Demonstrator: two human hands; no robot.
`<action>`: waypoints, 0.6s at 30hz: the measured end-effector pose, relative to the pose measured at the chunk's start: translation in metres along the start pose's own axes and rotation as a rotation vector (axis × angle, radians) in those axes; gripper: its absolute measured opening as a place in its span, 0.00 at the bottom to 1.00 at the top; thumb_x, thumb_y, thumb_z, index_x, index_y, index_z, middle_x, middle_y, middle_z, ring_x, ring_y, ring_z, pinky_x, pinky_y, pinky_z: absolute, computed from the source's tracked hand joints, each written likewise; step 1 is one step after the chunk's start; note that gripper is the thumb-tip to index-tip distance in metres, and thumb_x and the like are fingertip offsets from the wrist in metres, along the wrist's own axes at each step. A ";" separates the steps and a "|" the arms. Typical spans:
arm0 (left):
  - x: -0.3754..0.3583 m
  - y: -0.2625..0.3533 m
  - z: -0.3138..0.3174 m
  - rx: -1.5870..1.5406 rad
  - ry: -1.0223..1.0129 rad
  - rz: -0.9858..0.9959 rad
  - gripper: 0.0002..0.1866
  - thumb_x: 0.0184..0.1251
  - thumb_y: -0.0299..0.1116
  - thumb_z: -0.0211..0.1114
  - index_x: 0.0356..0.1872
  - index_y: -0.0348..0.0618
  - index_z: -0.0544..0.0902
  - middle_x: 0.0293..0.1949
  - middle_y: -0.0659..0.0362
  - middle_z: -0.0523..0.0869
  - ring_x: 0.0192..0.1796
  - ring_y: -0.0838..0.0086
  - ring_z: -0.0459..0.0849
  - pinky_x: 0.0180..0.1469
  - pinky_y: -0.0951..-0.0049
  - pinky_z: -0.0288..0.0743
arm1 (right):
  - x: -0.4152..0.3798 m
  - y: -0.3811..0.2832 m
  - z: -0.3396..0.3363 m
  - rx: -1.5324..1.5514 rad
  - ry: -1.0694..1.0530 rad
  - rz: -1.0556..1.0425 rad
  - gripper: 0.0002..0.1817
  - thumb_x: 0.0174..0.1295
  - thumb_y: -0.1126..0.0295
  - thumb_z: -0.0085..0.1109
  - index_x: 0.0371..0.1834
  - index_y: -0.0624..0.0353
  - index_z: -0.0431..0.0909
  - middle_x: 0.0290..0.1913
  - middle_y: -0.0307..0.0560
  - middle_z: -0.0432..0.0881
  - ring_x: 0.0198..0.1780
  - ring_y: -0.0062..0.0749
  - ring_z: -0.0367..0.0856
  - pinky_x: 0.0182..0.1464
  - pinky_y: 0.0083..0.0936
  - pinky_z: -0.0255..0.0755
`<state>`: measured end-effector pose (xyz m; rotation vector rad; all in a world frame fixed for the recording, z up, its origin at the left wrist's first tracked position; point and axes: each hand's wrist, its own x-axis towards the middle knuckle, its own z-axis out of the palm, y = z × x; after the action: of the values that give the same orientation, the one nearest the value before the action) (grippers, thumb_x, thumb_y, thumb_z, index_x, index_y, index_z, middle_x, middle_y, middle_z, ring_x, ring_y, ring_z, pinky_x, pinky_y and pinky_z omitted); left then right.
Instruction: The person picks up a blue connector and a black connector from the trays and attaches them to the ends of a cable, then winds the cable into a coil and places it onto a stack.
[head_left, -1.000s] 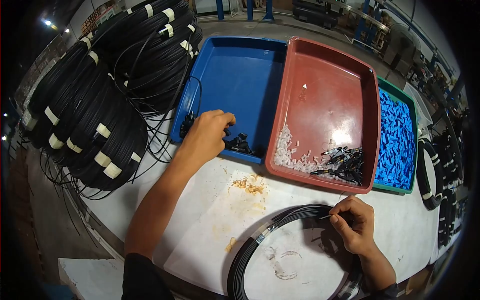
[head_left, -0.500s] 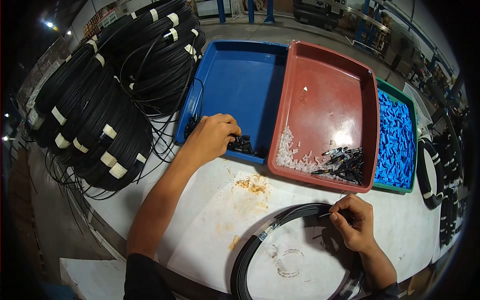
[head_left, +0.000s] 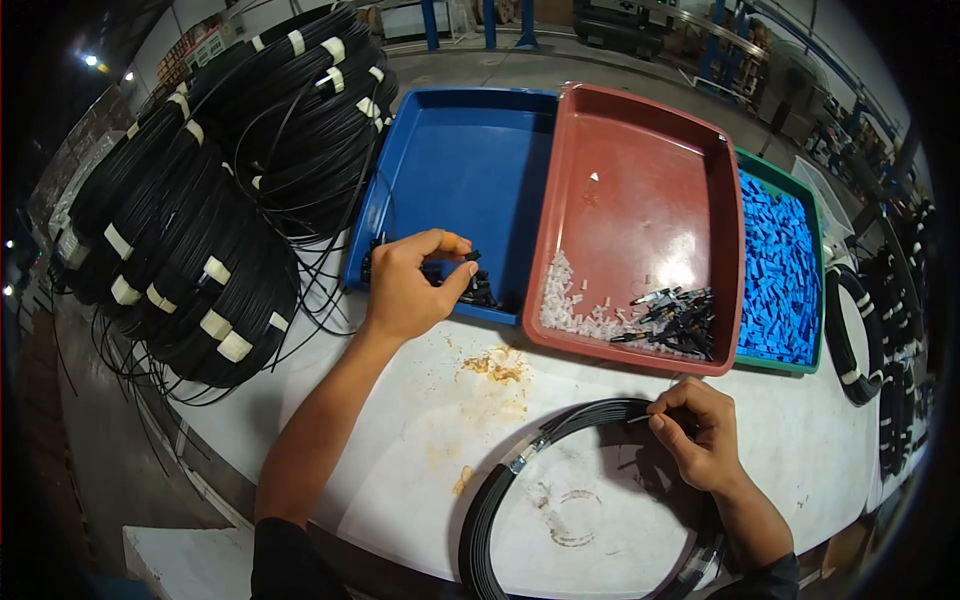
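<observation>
Over the near edge of the blue tray (head_left: 470, 180), my left hand (head_left: 408, 290) pinches a small black plastic piece (head_left: 473, 257) between thumb and fingertips. More small black pieces (head_left: 482, 292) lie in the tray just below it, partly hidden by the hand. My right hand (head_left: 706, 438) is closed on the end of a black cable (head_left: 638, 419), whose tip sticks out to the left of the fingers. That cable belongs to a taped coil (head_left: 482, 530) lying on the white table (head_left: 400, 470).
A red tray (head_left: 640, 180) holds small white pieces (head_left: 575, 310) and black connectors (head_left: 685, 320). Beyond it, a green tray (head_left: 820, 300) contains many blue pieces (head_left: 780, 270). Large stacked black cable coils (head_left: 180, 250) stand at the left. Yellowish scraps (head_left: 495, 366) lie on the table.
My left hand has lifted from the pile of black pieces and turned, now showing a small black piece at its fingertips. My right hand keeps its hold on the cable end.
</observation>
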<state>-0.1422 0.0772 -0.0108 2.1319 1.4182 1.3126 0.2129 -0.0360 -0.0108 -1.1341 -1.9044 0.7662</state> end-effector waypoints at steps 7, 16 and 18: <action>-0.018 0.058 0.039 -0.676 -0.058 -0.097 0.10 0.57 0.13 0.74 0.37 0.32 0.83 0.48 0.47 0.88 0.47 0.75 0.87 0.55 0.75 0.83 | -0.003 -0.002 0.000 0.004 0.146 0.021 0.04 0.63 0.74 0.67 0.35 0.63 0.82 0.31 0.44 0.83 0.29 0.27 0.75 0.33 0.23 0.67; -0.046 0.112 0.088 -0.742 -0.387 -0.176 0.12 0.60 0.15 0.75 0.43 0.31 0.84 0.42 0.53 0.88 0.48 0.75 0.87 0.53 0.74 0.83 | -0.008 -0.004 -0.007 -0.054 0.275 -0.108 0.03 0.62 0.75 0.64 0.33 0.62 0.80 0.31 0.47 0.81 0.32 0.36 0.78 0.34 0.30 0.68; -0.054 0.113 0.094 -0.765 -0.387 -0.134 0.11 0.60 0.19 0.76 0.43 0.31 0.87 0.41 0.53 0.91 0.45 0.74 0.90 0.52 0.74 0.85 | -0.009 -0.004 -0.007 -0.063 0.256 -0.096 0.02 0.62 0.76 0.64 0.34 0.63 0.80 0.30 0.48 0.80 0.32 0.38 0.79 0.35 0.31 0.69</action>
<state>-0.0061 0.0003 -0.0201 1.6131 0.7182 1.0701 0.2192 -0.0449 -0.0065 -1.1133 -1.7628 0.4858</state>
